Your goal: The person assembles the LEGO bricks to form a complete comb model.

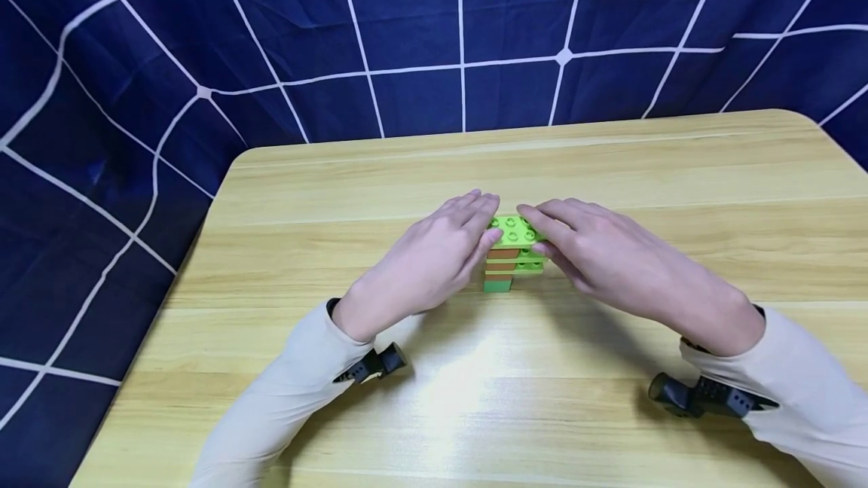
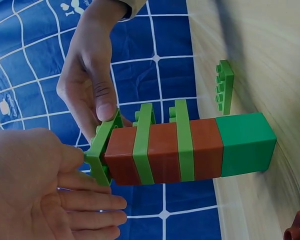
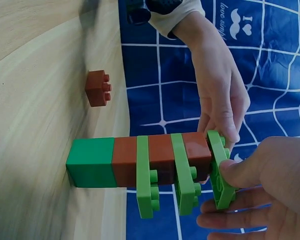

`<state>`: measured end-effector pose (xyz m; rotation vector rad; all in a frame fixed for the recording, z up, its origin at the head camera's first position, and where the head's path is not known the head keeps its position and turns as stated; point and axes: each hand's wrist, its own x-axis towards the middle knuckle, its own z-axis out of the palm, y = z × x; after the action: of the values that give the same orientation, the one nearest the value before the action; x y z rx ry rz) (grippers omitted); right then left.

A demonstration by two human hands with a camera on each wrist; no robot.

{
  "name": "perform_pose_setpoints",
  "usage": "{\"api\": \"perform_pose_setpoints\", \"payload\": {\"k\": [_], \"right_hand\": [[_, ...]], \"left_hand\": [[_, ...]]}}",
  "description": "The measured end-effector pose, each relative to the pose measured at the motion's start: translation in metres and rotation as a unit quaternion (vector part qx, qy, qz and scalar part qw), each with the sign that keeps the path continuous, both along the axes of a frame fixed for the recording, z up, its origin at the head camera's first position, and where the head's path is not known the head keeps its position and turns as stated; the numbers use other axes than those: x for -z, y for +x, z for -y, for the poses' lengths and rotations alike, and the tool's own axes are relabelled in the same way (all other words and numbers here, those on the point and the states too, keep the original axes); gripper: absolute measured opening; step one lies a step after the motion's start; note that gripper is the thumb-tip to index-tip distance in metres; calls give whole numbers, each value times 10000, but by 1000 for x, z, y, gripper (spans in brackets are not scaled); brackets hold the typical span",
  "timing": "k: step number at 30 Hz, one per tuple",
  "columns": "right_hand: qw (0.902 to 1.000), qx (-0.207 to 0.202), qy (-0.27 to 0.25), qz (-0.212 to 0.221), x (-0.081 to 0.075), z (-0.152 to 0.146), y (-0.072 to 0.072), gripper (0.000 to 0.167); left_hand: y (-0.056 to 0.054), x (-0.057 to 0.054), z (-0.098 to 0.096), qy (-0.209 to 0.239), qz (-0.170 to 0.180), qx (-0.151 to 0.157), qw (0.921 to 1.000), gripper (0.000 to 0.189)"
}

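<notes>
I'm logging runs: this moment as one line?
left hand: touching top plate | right hand: touching top plate | tower: upright on table

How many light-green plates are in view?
4: the top plate, held by the left hand and right hand; the middle plate and lower plate in the tower; a loose plate on the table beside it. Others may be hidden.

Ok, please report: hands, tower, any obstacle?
Left hand and right hand holding top plate, slightly tilted. Block tower upright beneath. Loose brown brick, green plate lie apart; nothing visibly blocking.
</notes>
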<state>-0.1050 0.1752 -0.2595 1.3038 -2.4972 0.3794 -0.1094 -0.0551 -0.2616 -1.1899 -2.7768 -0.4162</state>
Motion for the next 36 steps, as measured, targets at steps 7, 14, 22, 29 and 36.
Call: {"api": "perform_pose_setpoints", "payload": {"k": [7, 14, 22, 29, 36], "right_hand": [[10000, 58, 57, -7, 0, 2, 1, 49], [10000, 25, 76, -23, 0, 2, 1, 50], [9999, -71, 59, -91, 0, 2, -1, 50], [10000, -9, 58, -21, 0, 3, 0, 51], [10000, 46, 9, -32, -1, 3, -1, 50]], "left_hand": [[0, 1, 0, -168, 237, -113, 9995, 54], [0, 0, -3, -342, 195, -127, 9991, 56], [-1, 2, -4, -431, 206, -99, 9988, 55], [0, 3, -6, -454, 131, -182, 9987, 54], [0, 4, -7, -280, 21, -172, 9995, 52]]}}
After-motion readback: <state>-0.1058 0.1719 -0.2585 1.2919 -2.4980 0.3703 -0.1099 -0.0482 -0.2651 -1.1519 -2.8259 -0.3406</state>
